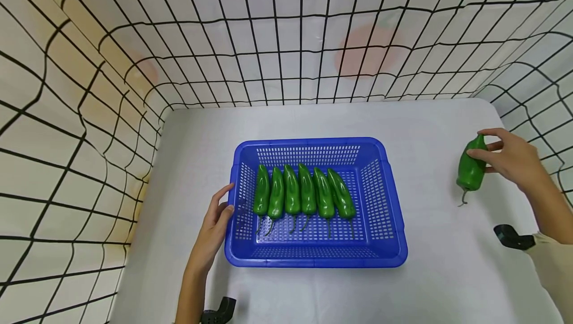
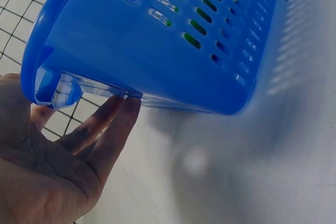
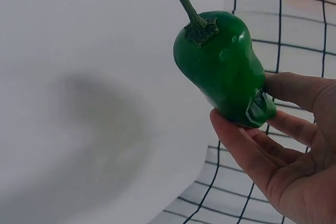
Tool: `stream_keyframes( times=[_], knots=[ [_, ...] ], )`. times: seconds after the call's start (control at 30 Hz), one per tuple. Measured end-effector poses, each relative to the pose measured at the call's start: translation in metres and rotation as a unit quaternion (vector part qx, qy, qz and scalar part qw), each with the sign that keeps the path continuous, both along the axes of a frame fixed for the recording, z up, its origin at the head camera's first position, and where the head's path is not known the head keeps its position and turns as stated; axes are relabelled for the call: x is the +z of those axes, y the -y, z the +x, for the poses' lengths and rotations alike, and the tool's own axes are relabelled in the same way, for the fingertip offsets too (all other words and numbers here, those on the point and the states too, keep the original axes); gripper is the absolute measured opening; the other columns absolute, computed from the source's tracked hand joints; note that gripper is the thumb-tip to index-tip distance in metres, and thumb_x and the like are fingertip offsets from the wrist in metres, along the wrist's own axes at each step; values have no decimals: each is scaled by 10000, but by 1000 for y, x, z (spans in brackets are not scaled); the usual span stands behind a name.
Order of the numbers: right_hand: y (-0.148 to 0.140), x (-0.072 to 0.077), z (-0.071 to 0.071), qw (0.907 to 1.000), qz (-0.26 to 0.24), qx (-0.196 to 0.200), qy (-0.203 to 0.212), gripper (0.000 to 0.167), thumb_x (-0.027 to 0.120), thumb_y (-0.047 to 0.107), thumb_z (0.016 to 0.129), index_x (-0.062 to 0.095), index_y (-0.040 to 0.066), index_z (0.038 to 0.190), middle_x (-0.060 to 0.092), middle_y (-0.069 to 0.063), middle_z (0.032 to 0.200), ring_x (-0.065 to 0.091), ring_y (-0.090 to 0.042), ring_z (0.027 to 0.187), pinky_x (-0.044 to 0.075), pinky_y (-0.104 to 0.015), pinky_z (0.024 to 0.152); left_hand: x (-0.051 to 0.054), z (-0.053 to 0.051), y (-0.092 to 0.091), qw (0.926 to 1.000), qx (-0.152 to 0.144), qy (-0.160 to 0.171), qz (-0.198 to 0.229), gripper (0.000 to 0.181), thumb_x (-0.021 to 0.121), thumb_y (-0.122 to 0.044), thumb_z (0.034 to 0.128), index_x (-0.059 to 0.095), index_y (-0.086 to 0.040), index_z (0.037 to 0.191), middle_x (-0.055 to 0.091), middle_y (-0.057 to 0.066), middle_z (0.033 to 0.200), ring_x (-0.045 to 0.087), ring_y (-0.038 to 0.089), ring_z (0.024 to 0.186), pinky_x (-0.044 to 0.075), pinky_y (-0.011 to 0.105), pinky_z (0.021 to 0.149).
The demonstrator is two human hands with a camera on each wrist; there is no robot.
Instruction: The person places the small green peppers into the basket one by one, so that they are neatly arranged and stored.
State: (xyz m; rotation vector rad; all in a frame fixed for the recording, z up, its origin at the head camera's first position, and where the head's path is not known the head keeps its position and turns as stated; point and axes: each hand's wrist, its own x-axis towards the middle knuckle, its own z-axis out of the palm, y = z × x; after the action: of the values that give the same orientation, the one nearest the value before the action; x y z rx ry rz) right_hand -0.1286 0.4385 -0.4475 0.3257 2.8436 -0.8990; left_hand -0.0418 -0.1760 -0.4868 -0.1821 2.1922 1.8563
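Note:
A blue perforated plastic basket (image 1: 313,263) rests on the white surface, with several long green peppers (image 1: 292,190) laid side by side in it, stems toward me. My left hand (image 1: 214,219) holds the basket's left rim; in the left wrist view its fingers (image 2: 118,129) touch the outer wall below the rim. Off to the right, my right hand (image 1: 515,157) grips a thicker green pepper (image 1: 471,167) near its stemless end, above the surface. Seen from the right wrist, this pepper (image 3: 223,66) has a dark, pale-edged damaged patch beside the fingers.
Black wire mesh (image 1: 286,35) rises along the back and both sides of the white surface (image 1: 313,294). Beyond it hangs a pale backing with blurred orange patches. A black wrist mount (image 1: 514,237) sits on the right forearm, another (image 1: 219,311) on the left.

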Motion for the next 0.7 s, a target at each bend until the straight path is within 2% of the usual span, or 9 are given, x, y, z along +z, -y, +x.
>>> stream_keyframes(
  times=[0.3,0.7],
  knots=[
    [35,21,-8,9992,-2,380,-115,704,629,324,970,349,-113,1446,460,-451,1194,668,-478,774,585,-450,571,0,0,0,10000,-4,-1,13,486,428,-191,1061,345,-383,1500,499,194,1379,600,419,1094,581,477,807],
    [81,32,-14,9965,-207,650,-488,669,646,312,960,389,-57,1456,507,-410,1187,649,-537,854,594,-416,578,1,0,0,10000,-20,1,24,485,429,-198,1062,346,-398,1496,511,191,1358,608,412,1079,583,464,801]
  ],
)
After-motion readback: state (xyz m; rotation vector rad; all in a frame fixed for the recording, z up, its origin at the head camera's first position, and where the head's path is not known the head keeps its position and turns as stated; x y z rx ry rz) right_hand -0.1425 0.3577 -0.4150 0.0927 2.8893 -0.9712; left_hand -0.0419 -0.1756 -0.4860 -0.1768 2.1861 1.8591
